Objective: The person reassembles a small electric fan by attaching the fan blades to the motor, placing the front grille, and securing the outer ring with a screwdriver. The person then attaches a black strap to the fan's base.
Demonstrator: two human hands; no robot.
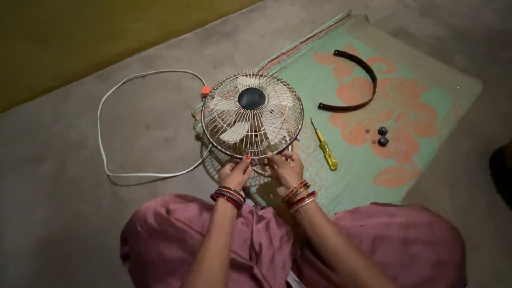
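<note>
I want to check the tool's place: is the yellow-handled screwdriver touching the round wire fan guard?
Apart. The head view shows green mat between the yellow-handled screwdriver and the round wire fan guard.

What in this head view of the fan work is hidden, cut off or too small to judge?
- Grip of left hand and right hand on the fan guard: fingertips cover the contact spot.
- Small parts beside the two black knobs: too small.
- Dark object: cut by the right edge.
- Fan base: hidden under the guard.
</note>
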